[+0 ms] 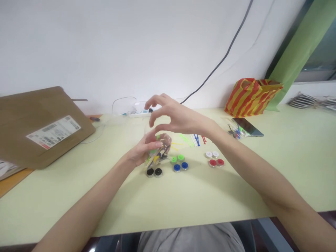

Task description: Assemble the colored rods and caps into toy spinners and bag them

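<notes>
My left hand (143, 148) is closed round a clear plastic bag (157, 155) with small coloured plastic parts inside, yellow, green and dark ones among them. Above the bag hovers my right hand (168, 113), fingers curved and apart, with nothing visible between them. Just below the bag lie two black wheels (154, 172). To their right sit green wheels (177, 159) and blue wheels (181, 167). Farther right are white wheels (212, 154) and red wheels (216, 162). Behind, partly covered by my right arm, are thin plastic pieces, including a blue one (196, 140) and a red one (204, 139).
A cardboard box (39, 122) with a label leans on the left. At the back are a power strip (141, 112) and a dark cable (223, 57). A striped bag (252, 98), a tablet (248, 126) and another bag of small parts (237, 132) are on the right.
</notes>
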Demonstrator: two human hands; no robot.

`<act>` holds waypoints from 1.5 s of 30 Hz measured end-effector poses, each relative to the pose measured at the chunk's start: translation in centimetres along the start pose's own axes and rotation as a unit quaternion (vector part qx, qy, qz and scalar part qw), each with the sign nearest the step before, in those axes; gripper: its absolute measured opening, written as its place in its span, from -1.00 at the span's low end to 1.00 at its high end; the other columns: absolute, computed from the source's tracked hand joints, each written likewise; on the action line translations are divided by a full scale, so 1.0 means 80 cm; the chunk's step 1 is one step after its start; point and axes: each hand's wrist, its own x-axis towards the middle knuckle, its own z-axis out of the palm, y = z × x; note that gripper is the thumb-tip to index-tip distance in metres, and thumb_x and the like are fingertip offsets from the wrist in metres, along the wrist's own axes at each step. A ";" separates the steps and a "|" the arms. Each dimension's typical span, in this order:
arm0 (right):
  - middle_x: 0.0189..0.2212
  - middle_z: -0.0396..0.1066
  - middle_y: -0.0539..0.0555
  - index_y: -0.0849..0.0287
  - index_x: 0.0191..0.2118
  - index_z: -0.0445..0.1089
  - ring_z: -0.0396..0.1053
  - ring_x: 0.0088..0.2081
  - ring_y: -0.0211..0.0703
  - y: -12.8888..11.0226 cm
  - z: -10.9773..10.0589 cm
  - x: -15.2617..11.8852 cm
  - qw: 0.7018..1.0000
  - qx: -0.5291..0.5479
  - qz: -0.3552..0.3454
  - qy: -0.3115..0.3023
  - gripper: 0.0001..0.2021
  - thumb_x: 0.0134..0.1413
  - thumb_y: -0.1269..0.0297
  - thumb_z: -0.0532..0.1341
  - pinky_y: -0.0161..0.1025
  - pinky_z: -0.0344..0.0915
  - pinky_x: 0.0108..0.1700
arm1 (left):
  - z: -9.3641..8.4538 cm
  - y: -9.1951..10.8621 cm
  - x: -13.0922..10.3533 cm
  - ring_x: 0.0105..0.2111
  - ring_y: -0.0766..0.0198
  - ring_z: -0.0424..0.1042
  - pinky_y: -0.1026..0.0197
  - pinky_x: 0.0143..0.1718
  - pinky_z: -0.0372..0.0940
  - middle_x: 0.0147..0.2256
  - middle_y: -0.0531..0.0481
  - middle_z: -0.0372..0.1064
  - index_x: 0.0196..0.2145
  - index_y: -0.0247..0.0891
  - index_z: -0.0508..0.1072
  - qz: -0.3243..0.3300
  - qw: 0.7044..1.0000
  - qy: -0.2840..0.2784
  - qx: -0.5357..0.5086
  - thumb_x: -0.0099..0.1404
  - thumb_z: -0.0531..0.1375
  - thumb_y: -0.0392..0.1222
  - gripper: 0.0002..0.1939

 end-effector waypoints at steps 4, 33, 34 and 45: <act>0.11 0.36 0.17 0.13 -0.31 0.58 0.18 0.16 0.09 0.006 0.011 0.003 0.998 -0.022 -0.005 -0.056 -0.82 0.18 0.51 0.24 0.06 0.20 0.14 | 0.003 0.001 0.000 -0.30 0.17 0.44 0.14 -0.28 0.34 -0.23 -0.11 0.39 -0.04 -0.21 0.43 -0.004 1.000 0.002 0.015 0.21 0.37 -0.12 -0.61; 0.00 0.46 0.15 0.16 -0.38 0.53 0.32 0.03 0.00 0.005 0.003 0.003 0.987 0.110 0.009 -0.121 -0.89 0.10 0.48 0.28 -0.13 0.28 -0.05 | 0.003 0.003 0.000 -0.32 0.19 0.44 0.17 -0.31 0.35 -0.28 -0.08 0.40 0.00 -0.23 0.38 0.007 1.000 -0.015 0.010 0.21 0.36 -0.10 -0.56; -0.04 0.47 0.14 0.15 -0.38 0.52 0.31 0.01 0.00 0.007 0.005 0.004 0.988 0.091 0.010 -0.124 -0.89 0.09 0.48 0.28 -0.13 0.27 -0.05 | 0.003 0.003 0.001 -0.31 0.18 0.44 0.17 -0.31 0.36 -0.27 -0.09 0.40 0.00 -0.23 0.38 0.005 1.000 -0.015 0.008 0.21 0.36 -0.09 -0.56; -0.14 0.47 0.11 0.14 -0.33 0.47 0.29 -0.04 -0.04 0.015 0.011 0.002 0.993 0.039 0.014 -0.109 -0.85 0.21 0.45 0.18 -0.12 0.23 -0.02 | -0.003 -0.002 -0.001 -0.30 0.18 0.46 0.17 -0.30 0.34 -0.22 -0.08 0.40 0.01 -0.17 0.39 -0.005 0.999 -0.029 0.014 0.24 0.34 -0.07 -0.59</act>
